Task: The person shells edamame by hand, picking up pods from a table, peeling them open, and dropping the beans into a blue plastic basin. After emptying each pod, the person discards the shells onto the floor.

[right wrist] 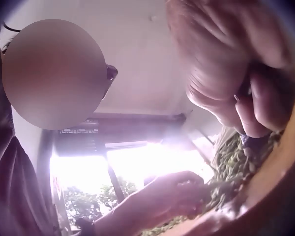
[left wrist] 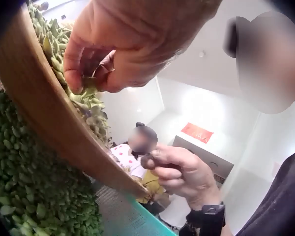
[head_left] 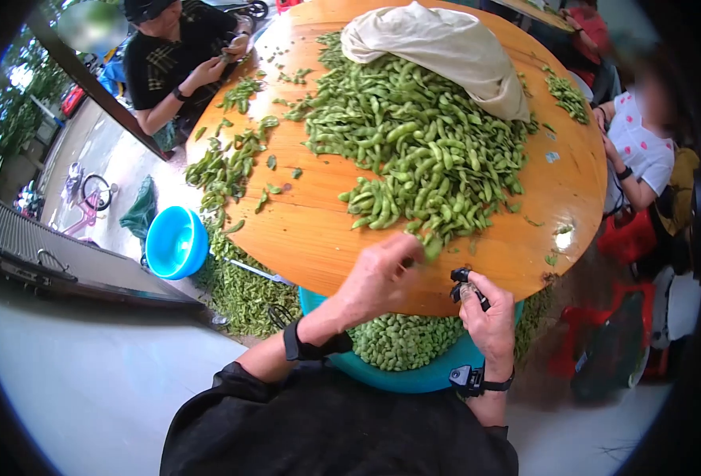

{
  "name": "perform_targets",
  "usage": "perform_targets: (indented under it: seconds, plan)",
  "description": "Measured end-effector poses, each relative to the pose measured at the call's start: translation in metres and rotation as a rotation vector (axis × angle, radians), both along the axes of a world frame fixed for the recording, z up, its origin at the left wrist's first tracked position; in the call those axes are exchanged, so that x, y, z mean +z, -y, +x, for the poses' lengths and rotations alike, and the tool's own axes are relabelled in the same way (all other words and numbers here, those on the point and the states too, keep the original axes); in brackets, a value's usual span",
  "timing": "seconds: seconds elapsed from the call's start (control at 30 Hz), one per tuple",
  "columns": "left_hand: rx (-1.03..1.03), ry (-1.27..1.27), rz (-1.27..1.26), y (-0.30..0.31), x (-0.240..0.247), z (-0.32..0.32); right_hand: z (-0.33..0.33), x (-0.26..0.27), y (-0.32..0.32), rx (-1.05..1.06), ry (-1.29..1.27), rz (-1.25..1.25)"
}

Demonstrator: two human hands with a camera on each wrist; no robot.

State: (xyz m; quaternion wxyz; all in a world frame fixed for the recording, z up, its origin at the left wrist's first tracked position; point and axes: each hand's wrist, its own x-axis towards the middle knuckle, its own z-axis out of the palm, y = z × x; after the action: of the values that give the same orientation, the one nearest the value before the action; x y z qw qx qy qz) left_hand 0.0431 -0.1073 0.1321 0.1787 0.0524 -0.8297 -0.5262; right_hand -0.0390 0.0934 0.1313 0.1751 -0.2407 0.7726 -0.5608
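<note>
My left hand (head_left: 374,278) is over the table's near edge, pinching a green soybean pod (left wrist: 90,84) between thumb and fingertips. The pod is blurred in the head view. To its right, my right hand (head_left: 489,317) has its fingers curled round a small black object (head_left: 461,276) at the fingertips; its kind cannot be made out. Ahead of both hands a big heap of soybean pods (head_left: 422,143) covers the middle of the round wooden table (head_left: 311,238). Below the table edge, shelled green beans (head_left: 406,341) fill a teal basin (head_left: 382,382) near my lap.
A cream cloth sack (head_left: 437,47) lies over the heap's far side. Loose pods and leaves (head_left: 227,163) lie at the table's left. A blue basin (head_left: 177,242) stands left, above husks (head_left: 251,293) on the floor. People sit at far left and right; red stools (head_left: 576,333) stand at right.
</note>
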Motion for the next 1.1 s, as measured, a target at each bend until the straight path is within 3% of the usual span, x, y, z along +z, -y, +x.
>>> perform_targets:
  seconds: [0.07, 0.13, 0.2, 0.3, 0.37, 0.6, 0.67, 0.73, 0.93, 0.97, 1.0, 1.1]
  plan:
    - [-0.149, -0.034, 0.109, -0.013, -0.002, 0.001, 0.002, 0.001, 0.006, 0.033, 0.387, -0.142]
    - [-0.171, 0.052, 0.191, -0.025, -0.005, 0.003, 0.002, 0.002, 0.009, 0.103, 0.476, -0.228]
    - [-0.139, 0.06, 0.147, -0.029, -0.004, 0.002, 0.003, 0.003, 0.006, 0.043, 0.557, -0.291]
    - [-0.082, 0.089, 0.191, -0.034, -0.008, -0.001, 0.003, 0.001, -0.001, 0.047, 0.505, -0.304]
    - [-0.083, 0.011, 0.035, -0.034, -0.013, -0.003, 0.003, 0.0, -0.003, 0.04, 0.506, -0.313]
    - [-0.038, -0.05, -0.101, -0.033, -0.018, -0.003, 0.006, 0.0, -0.001, 0.049, 0.483, -0.267]
    - [-0.024, -0.051, -0.016, -0.034, -0.017, -0.001, 0.007, -0.002, -0.001, 0.043, 0.469, -0.265]
    - [-0.03, 0.142, 0.2, -0.032, -0.004, 0.002, 0.007, -0.004, 0.0, 0.06, 0.419, -0.255]
    - [-0.013, 0.145, 0.158, -0.029, -0.014, 0.001, 0.008, 0.002, 0.002, 0.089, 0.385, -0.258]
    - [-0.043, 0.197, 0.24, -0.029, -0.014, 0.002, 0.007, -0.002, 0.001, 0.092, 0.356, -0.252]
    - [-0.107, 0.227, 0.491, -0.028, -0.019, -0.001, 0.006, -0.005, -0.001, 0.063, 0.355, -0.239]
    - [-0.291, 0.291, 1.002, -0.018, -0.016, 0.002, 0.001, -0.005, -0.005, 0.128, 0.73, -0.466]
